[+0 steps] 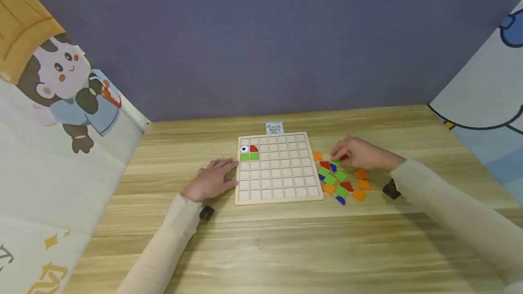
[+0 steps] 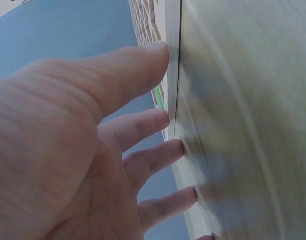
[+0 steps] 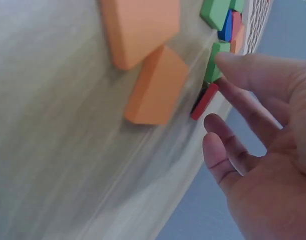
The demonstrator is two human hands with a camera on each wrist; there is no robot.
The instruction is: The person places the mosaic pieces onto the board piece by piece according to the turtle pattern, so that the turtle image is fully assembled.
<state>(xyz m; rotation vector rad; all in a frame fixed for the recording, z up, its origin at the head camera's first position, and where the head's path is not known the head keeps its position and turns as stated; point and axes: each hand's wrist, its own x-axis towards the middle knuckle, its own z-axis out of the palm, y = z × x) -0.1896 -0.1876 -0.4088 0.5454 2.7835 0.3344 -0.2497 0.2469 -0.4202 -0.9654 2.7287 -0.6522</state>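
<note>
A wooden grid board (image 1: 279, 201) lies on the table. Its upper left cells hold a white eye tile (image 1: 244, 149), a red rounded piece (image 1: 254, 148) and green squares (image 1: 249, 156). My left hand (image 1: 212, 179) rests beside the board's left side, fingers spread, thumb at the board's edge (image 2: 173, 55). To the right of the board, my right hand (image 1: 359, 152) reaches down to the loose pieces. Its thumb and index fingertips are right at a green piece (image 3: 213, 64) and a red piece (image 3: 205, 101); I cannot tell whether it pinches either.
Loose green, orange, red and blue pieces (image 1: 340, 176) lie right of the board, some overlapping. Orange squares (image 1: 358, 195) sit nearer the right forearm. A small picture card (image 1: 274, 128) lies behind the board. A dark blue-grey wall (image 1: 278, 49) rises at the table's back.
</note>
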